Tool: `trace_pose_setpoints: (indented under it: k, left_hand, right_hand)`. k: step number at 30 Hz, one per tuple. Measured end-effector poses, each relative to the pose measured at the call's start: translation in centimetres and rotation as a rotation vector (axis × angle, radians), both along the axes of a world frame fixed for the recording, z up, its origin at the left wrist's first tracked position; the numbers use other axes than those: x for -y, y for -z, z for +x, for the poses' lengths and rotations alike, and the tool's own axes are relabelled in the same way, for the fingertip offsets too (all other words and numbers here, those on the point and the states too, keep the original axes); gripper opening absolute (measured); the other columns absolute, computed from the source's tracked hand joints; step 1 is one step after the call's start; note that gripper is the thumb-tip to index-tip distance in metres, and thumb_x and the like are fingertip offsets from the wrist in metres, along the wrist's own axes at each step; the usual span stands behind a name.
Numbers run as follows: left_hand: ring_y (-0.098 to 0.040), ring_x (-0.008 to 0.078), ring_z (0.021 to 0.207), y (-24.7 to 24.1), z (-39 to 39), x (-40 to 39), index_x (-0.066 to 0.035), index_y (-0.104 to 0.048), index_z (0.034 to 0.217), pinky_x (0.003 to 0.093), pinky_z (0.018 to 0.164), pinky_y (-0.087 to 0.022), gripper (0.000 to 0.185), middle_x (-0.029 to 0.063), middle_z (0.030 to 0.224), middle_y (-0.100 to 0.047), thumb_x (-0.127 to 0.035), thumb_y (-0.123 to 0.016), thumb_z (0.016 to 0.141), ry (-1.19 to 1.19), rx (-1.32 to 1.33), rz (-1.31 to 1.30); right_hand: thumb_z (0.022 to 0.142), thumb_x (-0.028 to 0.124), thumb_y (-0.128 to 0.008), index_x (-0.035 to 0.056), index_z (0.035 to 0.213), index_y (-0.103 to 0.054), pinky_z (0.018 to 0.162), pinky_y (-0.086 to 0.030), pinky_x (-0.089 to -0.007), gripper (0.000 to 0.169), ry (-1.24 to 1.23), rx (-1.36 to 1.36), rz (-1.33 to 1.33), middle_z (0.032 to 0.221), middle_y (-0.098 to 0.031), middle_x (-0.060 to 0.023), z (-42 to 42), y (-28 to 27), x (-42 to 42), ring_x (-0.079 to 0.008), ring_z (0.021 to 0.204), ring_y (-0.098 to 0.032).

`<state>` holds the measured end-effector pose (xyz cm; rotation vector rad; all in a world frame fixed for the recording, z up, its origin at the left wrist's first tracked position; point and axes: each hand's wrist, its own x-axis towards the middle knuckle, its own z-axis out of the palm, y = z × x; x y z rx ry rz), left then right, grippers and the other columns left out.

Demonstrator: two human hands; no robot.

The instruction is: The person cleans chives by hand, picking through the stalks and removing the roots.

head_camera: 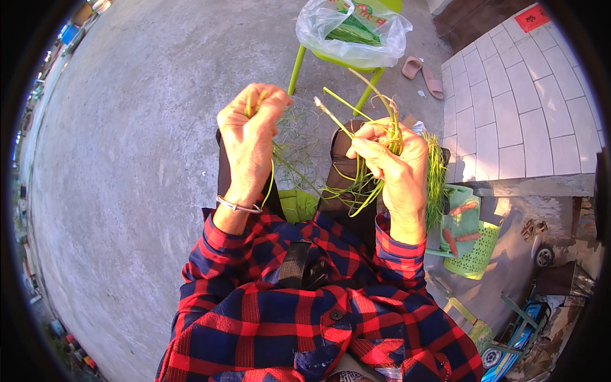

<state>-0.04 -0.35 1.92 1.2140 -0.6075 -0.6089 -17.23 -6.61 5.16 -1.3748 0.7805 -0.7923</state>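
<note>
My right hand (398, 164) grips several thin green stalks (365, 193), their pale ends pointing up and their long green parts hanging over my knee. One stalk with a whitish tip (329, 114) sticks out between its thumb and finger. My left hand (255, 133) is closed on a few yellow-green stalk pieces, with a green strand hanging below it; a fine pale thread seems to run from it towards the whitish tip. Beyond my knees, an open clear plastic bag (382, 55) on a green chair (297, 70) holds green stalks. A bundle of long green stalks (433, 184) lies right of my right hand.
Green scraps (298, 131) are scattered on the concrete floor (129, 167) between my knees. Pink slippers (432, 82) lie beside the tiled step (515, 110). At the right are a perforated green basket (484, 250), several reddish-brown pieces (463, 208) on a green surface, and a blue wheeled toy (513, 351).
</note>
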Motion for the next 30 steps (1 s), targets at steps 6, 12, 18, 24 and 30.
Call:
trace_pose_setpoints:
  k: [6,12,18,24,30]
  left_hand:
    - [-0.030,0.0008,0.045,1.5,1.6,0.0,-0.005,-0.060,0.065,0.0198,0.041,-0.023,0.019,-0.0069,0.056,-0.048,-0.015,-0.060,0.082,-0.052,-0.106,-0.029]
    - [-0.030,-0.0007,0.045,2.3,-0.7,-0.1,-0.005,-0.066,0.077,0.0193,0.043,-0.022,0.010,-0.0107,0.050,-0.043,-0.015,-0.068,0.078,0.130,0.025,0.095]
    - [-0.033,-0.0026,0.049,-0.2,-3.0,-0.7,0.000,-0.066,0.090,0.0166,0.045,-0.021,0.017,-0.0087,0.061,-0.055,-0.007,-0.070,0.076,0.389,-0.195,-0.028]
    - [-0.033,-0.0021,0.048,-0.3,-3.6,-0.3,-0.002,-0.065,0.082,0.0165,0.044,-0.021,0.009,-0.0068,0.062,-0.056,-0.009,-0.069,0.077,0.367,-0.259,-0.058]
    - [-0.033,-0.0019,0.049,-0.1,-3.7,-0.3,-0.002,-0.065,0.081,0.0167,0.043,-0.021,0.008,-0.0061,0.064,-0.056,-0.010,-0.064,0.081,0.377,-0.236,-0.050]
  right_hand:
    - [0.077,0.008,-0.064,0.0016,0.079,-0.060,0.045,-0.031,-0.0165,0.008,0.008,0.052,0.038,0.066,-0.062,-0.0034,0.1,0.2,0.1,-0.0008,0.048,-0.041]
    - [0.078,0.008,-0.064,0.0016,0.078,-0.060,0.046,-0.031,-0.0163,0.007,0.043,0.016,-0.002,0.066,-0.062,-0.0025,0.3,0.2,0.1,-0.0008,0.049,-0.041]
    - [0.078,0.007,-0.063,0.0021,0.078,-0.061,0.046,-0.032,-0.0162,0.005,0.042,-0.002,-0.037,0.066,-0.062,-0.0017,0.4,0.5,-0.2,-0.0003,0.051,-0.043]
    - [0.077,0.005,-0.064,0.0022,0.081,-0.060,0.050,-0.035,-0.0163,0.006,0.019,0.023,-0.006,0.066,-0.060,-0.0005,0.9,0.2,-0.7,-0.0011,0.056,-0.048]
    - [0.076,0.005,-0.066,0.0038,0.078,-0.059,0.047,-0.032,-0.0158,0.007,0.044,0.033,0.031,0.064,-0.060,-0.0007,0.8,0.5,-0.6,-0.0004,0.053,-0.046]
